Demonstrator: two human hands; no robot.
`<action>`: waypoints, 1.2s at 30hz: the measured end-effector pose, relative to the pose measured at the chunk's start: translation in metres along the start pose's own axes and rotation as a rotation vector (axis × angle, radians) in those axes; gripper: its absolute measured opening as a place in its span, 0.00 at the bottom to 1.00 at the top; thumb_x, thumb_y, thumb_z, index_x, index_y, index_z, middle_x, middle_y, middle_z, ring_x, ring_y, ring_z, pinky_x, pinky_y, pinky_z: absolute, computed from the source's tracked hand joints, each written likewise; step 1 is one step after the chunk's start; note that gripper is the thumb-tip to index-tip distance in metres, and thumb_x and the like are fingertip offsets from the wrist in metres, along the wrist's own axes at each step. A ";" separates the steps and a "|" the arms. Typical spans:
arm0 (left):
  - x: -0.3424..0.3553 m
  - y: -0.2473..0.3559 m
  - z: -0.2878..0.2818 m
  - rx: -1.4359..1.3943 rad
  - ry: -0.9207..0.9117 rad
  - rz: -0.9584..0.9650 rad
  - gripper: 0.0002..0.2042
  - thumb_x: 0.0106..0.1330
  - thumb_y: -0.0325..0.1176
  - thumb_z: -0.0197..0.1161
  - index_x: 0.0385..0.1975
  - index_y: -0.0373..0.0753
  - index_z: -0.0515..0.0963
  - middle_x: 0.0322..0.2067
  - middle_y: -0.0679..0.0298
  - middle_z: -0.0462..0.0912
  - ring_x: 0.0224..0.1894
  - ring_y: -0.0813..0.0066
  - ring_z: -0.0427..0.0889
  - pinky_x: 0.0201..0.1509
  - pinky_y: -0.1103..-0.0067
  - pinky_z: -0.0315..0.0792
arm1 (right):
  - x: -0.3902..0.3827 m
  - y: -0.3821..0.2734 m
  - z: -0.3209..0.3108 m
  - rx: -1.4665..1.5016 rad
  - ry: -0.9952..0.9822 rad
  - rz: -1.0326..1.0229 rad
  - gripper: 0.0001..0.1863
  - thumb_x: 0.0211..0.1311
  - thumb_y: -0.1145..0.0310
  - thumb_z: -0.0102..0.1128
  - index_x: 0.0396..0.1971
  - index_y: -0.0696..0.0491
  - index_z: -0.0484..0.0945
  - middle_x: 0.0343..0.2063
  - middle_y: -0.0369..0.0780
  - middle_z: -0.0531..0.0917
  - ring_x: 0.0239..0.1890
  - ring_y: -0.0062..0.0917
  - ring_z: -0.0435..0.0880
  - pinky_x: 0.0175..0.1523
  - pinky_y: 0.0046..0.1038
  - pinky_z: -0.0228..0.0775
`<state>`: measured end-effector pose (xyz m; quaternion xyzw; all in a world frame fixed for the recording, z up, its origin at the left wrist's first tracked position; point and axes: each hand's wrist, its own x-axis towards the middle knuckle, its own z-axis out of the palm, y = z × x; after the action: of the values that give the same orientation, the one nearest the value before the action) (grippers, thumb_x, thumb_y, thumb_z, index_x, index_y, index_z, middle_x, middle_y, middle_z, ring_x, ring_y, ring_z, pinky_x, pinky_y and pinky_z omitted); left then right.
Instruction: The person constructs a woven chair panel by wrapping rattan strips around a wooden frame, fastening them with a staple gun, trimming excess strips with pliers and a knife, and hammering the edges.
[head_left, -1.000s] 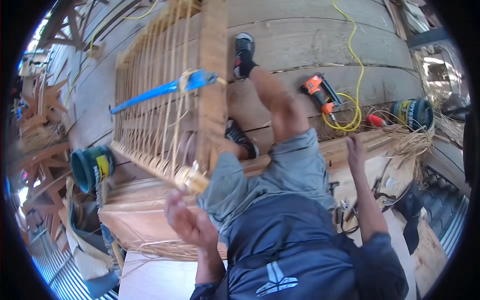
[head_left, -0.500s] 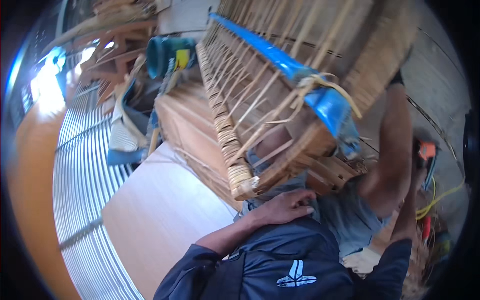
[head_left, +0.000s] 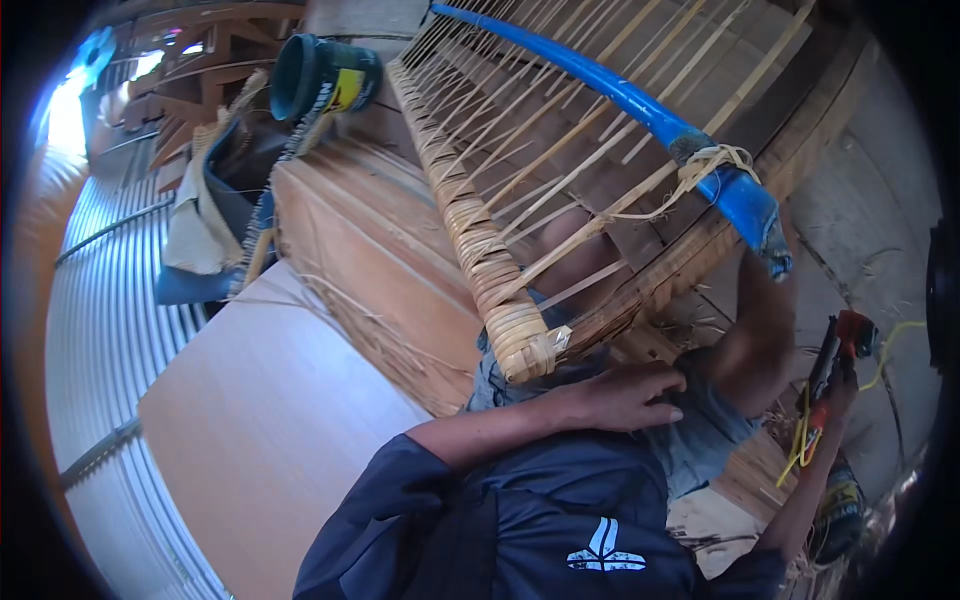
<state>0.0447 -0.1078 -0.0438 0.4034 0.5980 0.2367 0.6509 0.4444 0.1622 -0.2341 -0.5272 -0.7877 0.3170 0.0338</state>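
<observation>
My left hand (head_left: 625,395) lies across my lap with its fingers loosely curled in. Whether anything is inside them is hidden. On the right, my right hand (head_left: 838,388) is closed round an orange and black staple gun (head_left: 852,338), with a yellow hose (head_left: 798,450) looped beside my wrist. Ahead of me leans a frame strung with rattan strips. Its near-left rail (head_left: 470,225) is wrapped in cane, ending just above my left hand. A blue tube (head_left: 620,90) crosses the strips, tied by a strip near the wooden rail (head_left: 700,240).
A dark green bucket (head_left: 325,78) stands behind a wooden board stack (head_left: 370,230). At left lie a pale smooth panel (head_left: 260,370) and corrugated metal sheeting (head_left: 120,240). A dark can (head_left: 840,510) sits by my right forearm, with wood scraps around it.
The strung frame and blue tube now appear farther right, and the view has shifted. My right hand has moved lower, showing the staple gun clearly. My left hand stays at my lap.
</observation>
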 end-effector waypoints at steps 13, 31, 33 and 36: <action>-0.036 0.086 -0.011 -0.786 -0.241 0.310 0.30 0.59 0.39 0.64 0.56 0.33 0.60 0.39 0.62 0.75 0.38 0.79 0.75 0.41 0.80 0.71 | -0.100 -0.392 -0.173 0.931 -0.573 0.222 0.41 0.47 0.46 0.66 0.46 0.68 0.62 0.12 0.44 0.74 0.10 0.29 0.74 0.14 0.26 0.68; -0.069 0.057 -0.038 -1.208 0.049 0.282 0.13 0.63 0.35 0.59 0.41 0.34 0.68 0.37 0.62 0.77 0.41 0.78 0.76 0.45 0.79 0.72 | -0.022 -0.510 -0.123 0.716 -0.943 0.427 0.38 0.41 0.51 0.65 0.44 0.67 0.66 0.13 0.43 0.76 0.14 0.23 0.75 0.20 0.22 0.66; -0.062 0.062 -0.037 -1.219 -0.035 0.296 0.13 0.63 0.35 0.59 0.41 0.34 0.68 0.37 0.62 0.77 0.41 0.78 0.76 0.45 0.79 0.72 | -0.027 -0.514 -0.137 0.678 -0.913 0.439 0.38 0.42 0.50 0.65 0.44 0.68 0.66 0.13 0.42 0.77 0.14 0.22 0.75 0.20 0.20 0.66; -0.069 0.058 -0.039 -1.231 0.029 0.278 0.14 0.63 0.34 0.59 0.43 0.35 0.67 0.38 0.61 0.77 0.42 0.77 0.76 0.46 0.78 0.72 | -0.023 -0.506 -0.120 0.661 -0.919 0.407 0.37 0.38 0.52 0.65 0.42 0.66 0.66 0.10 0.44 0.74 0.09 0.25 0.73 0.15 0.22 0.65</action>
<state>0.0048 -0.1201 0.0452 0.0254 0.3031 0.6253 0.7187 0.0918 0.0751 0.1392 -0.4379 -0.4645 0.7407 -0.2093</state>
